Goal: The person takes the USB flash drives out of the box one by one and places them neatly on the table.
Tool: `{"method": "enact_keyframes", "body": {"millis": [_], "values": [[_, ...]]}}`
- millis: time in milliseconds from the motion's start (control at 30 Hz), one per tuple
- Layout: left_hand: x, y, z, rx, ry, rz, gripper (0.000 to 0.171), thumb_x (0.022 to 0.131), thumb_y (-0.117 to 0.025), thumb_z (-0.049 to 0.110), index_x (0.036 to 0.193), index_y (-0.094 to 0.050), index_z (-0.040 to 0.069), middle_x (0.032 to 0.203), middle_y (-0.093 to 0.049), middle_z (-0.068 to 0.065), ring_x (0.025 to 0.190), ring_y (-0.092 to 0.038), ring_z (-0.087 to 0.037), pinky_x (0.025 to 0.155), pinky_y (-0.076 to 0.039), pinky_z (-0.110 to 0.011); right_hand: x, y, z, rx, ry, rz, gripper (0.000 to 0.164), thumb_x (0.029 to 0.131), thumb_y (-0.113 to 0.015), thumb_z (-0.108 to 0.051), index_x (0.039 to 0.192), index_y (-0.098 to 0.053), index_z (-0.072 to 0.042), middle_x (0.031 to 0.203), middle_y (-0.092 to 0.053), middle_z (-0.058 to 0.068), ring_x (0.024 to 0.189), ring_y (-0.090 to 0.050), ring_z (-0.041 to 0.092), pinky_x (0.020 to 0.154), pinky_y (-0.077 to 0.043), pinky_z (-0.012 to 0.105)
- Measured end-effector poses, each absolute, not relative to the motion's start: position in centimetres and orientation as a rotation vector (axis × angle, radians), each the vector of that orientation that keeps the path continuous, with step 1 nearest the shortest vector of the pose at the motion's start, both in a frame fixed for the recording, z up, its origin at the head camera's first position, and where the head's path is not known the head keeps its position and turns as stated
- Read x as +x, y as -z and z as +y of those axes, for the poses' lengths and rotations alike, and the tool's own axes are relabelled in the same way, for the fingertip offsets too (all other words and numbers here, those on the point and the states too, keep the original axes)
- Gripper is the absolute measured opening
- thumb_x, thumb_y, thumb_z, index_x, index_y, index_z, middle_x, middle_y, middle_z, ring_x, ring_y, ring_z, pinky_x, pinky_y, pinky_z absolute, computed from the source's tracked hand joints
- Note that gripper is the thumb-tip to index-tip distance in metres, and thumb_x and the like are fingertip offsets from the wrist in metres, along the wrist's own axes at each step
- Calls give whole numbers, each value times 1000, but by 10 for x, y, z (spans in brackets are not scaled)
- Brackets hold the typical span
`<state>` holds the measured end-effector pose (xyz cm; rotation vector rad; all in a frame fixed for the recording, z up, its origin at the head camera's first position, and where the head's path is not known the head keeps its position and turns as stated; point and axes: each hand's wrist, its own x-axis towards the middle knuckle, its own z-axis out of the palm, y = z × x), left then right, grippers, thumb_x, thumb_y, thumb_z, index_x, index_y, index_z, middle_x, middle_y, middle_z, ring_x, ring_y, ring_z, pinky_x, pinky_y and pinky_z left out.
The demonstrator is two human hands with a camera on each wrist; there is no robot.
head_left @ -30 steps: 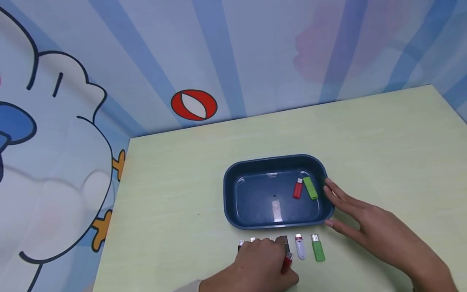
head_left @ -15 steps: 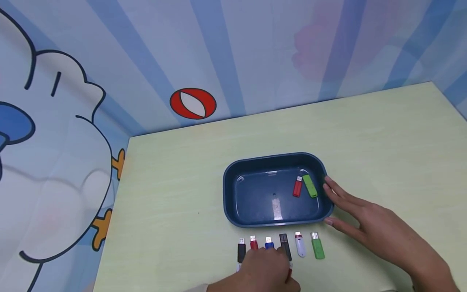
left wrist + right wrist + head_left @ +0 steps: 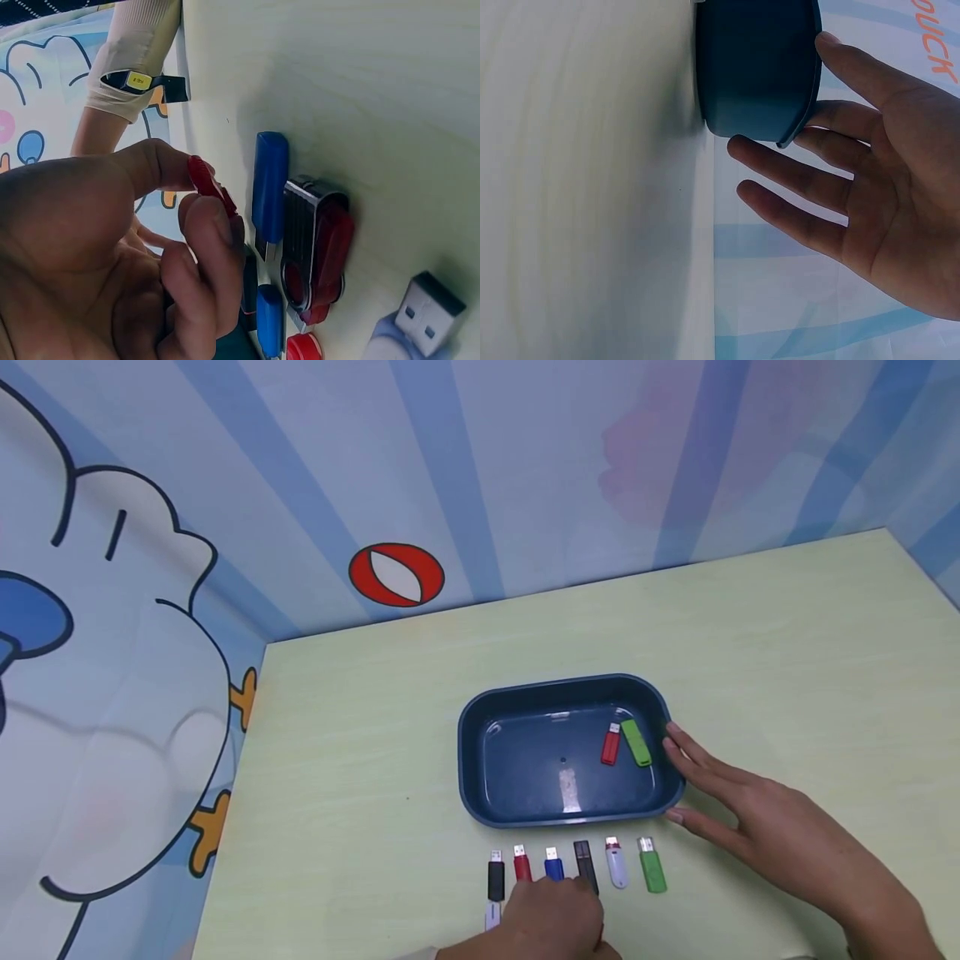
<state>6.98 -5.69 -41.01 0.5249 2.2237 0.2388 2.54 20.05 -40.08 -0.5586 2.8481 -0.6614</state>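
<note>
My left hand (image 3: 555, 914) pinches a small red USB stick (image 3: 204, 180) between thumb and fingers, just above the table; in the head view the hand covers most of it. Under and beside that hand lie a blue USB stick (image 3: 270, 184) and a red swivel USB stick (image 3: 330, 259). My right hand (image 3: 783, 839) touches the right end of a dark blue plastic tray (image 3: 517, 781), fingers extended and thumb at the near corner. Inside the tray rest a red USB stick (image 3: 611, 745) and a green USB stick (image 3: 636, 743).
Before the tray runs a row of USB sticks: black (image 3: 496, 878), red (image 3: 522, 864), blue (image 3: 553, 865), dark grey (image 3: 585, 862), white (image 3: 617, 865) and green (image 3: 652, 868). A pale lilac one (image 3: 492, 916) lies nearer. Behind the table (image 3: 352, 735) stands a printed wall (image 3: 525, 468).
My left hand has drawn back toward the near edge with the red USB stick, uncovering the tops of the row. My right hand and the tray have stayed in place.
</note>
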Motion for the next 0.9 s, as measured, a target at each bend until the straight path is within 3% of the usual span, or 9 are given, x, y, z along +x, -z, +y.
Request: {"method": "enact_keyframes", "body": {"millis": [200,367,500,733,900], "values": [[72,421,-53,524,-145,2233,26,96,-77,47,97,-83,22,82,-69,7,67,-58,-10,64,-58,-28,26,401,200,-546,656,2839,82,99,-68,-56,166,-37,-21,175,-28,2,138,-60,42,97,-57,60],[73,444,-54,559,-118,2221,27,98,-73,52,95,-83,27,77,-67,9,64,-57,-9,58,-55,-27,26,401,201,-549,655,2845,82,99,-69,-56,166,-36,-22,176,-28,2,138,-61,42,96,-57,59],[72,437,-53,523,-114,2180,28,100,-71,51,101,-83,25,79,-70,8,66,-59,-11,62,-56,-28,26,401,200,-543,650,2840,82,99,-68,-57,166,-36,-22,175,-28,2,138,-60,42,97,-57,60],[75,461,-53,534,-96,2163,31,100,-68,56,102,-83,28,75,-65,8,66,-59,-11,65,-57,-32,26,401,200,-540,648,2843,83,99,-68,-57,166,-36,-22,175,-28,2,139,-59,42,98,-56,61],[74,440,-49,486,-102,2153,31,102,-67,53,101,-84,26,73,-67,7,67,-60,-12,69,-57,-31,26,401,200,-538,641,2842,83,99,-68,-58,166,-36,-22,175,-28,1,140,-58,43,99,-56,61]]}}
